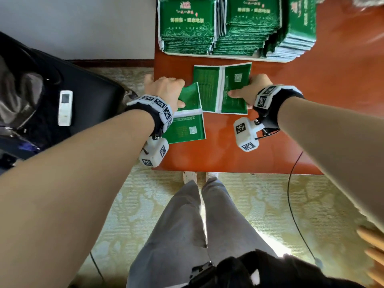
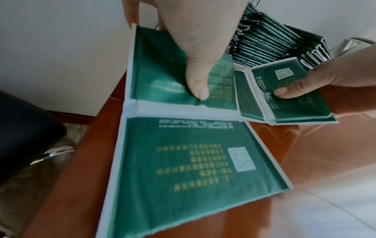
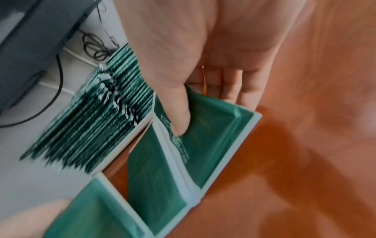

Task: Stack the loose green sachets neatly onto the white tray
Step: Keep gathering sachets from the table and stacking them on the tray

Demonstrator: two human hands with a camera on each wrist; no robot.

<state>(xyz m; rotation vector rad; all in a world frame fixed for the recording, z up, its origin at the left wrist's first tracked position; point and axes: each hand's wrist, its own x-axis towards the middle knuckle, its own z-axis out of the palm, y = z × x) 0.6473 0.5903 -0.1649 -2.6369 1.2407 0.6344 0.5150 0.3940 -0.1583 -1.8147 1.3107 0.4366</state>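
Two loose green sachet pairs, each with a white seam down the middle, lie back side up on the red-brown table (image 1: 270, 142). My left hand (image 1: 176, 93) pinches the raised far half of the left sachet pair (image 1: 185, 127), thumb (image 2: 197, 77) on top of the sachet pair (image 2: 183, 169). My right hand (image 1: 247, 88) pinches the right half of the right sachet pair (image 1: 209, 90), thumb (image 3: 179, 119) on top and fingers underneath that pair (image 3: 213, 141). Behind them the white tray (image 1: 228, 56) holds tall stacks of green sachets (image 1: 187, 23).
The table's left edge (image 1: 154, 84) runs right beside my left hand. Further left, a black chair (image 1: 87, 94) carries a white remote (image 1: 65, 107). A black cable (image 1: 289, 194) hangs off the table's front right. Patterned carpet and my legs are below.
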